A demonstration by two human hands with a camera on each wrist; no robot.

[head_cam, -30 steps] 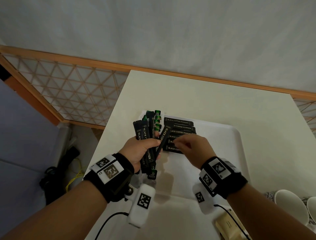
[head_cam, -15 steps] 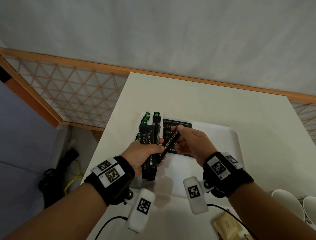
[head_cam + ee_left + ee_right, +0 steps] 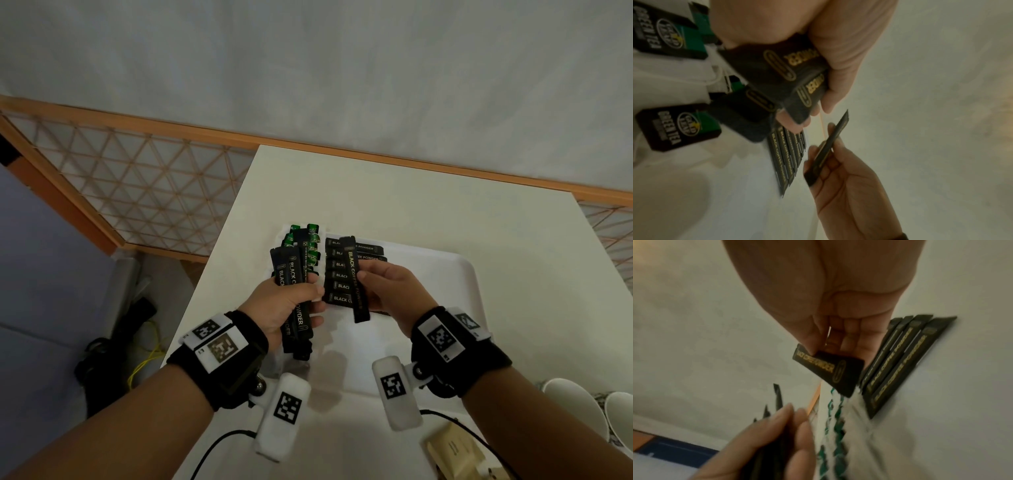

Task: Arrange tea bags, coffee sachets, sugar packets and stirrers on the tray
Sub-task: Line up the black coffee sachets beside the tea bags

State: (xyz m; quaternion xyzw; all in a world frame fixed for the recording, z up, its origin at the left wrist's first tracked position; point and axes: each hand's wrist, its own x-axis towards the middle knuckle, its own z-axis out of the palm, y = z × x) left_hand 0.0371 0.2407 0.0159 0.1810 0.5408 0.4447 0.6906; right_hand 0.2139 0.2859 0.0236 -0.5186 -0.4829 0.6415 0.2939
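Observation:
My left hand (image 3: 287, 305) grips a bundle of black coffee sachets (image 3: 293, 274) upright over the white tray (image 3: 455, 274); the wrist view shows the bundle (image 3: 781, 73) in its fingers. My right hand (image 3: 387, 287) pinches a single black coffee sachet (image 3: 358, 281) between thumb and fingers, above a row of coffee sachets (image 3: 339, 274) lying flat on the tray. That single sachet (image 3: 828, 368) and the row (image 3: 900, 356) show in the right wrist view. Green tea bags (image 3: 310, 240) lie at the tray's far left corner, behind the bundle.
The tray sits on a white table (image 3: 411, 192) against a wall with a wooden rail. White cups (image 3: 579, 404) stand at the right edge, a tan packet (image 3: 455, 448) near the front. Cables (image 3: 144, 363) lie on the floor left of the table.
My right hand has drawn one sachet out of the left hand's bundle and swung it from slanted to nearly upright, apart from the bundle. The left hand still holds the rest.

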